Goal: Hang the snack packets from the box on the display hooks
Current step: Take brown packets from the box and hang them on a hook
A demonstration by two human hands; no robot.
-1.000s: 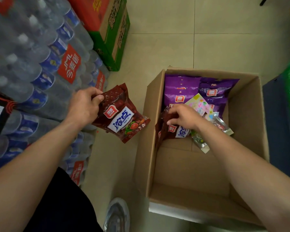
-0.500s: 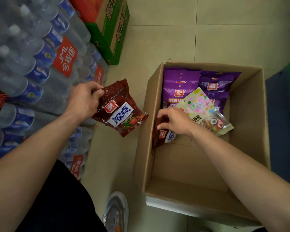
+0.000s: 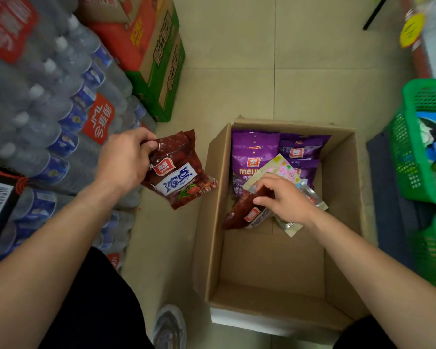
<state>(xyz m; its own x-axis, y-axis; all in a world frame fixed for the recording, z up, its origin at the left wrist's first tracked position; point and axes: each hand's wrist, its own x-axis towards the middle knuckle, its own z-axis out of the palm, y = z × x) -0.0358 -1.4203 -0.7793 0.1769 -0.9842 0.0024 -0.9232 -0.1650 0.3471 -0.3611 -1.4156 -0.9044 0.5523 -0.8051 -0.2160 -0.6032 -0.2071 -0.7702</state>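
Observation:
An open cardboard box [image 3: 342,222] stands on the tiled floor. Purple snack packets [image 3: 254,152] lie at its far end, with a pale candy packet [image 3: 282,167] on top of them. My left hand [image 3: 124,159] grips dark red snack packets [image 3: 179,175] by their top edge, out to the left of the box. Inside the box my right hand [image 3: 285,197] pinches another dark red packet [image 3: 247,212] by its upper edge. No display hooks are in view.
Shrink-wrapped water bottles [image 3: 48,117] are stacked on the left, with red and green cartons [image 3: 156,51] behind them. Green plastic baskets [image 3: 423,142] stand to the right of the box. A shoe [image 3: 169,326] shows at the bottom.
My right hand has taken hold of the dark red packet in the box and tilted it up a little. My left hand keeps its packets in place. The camera has tipped upward.

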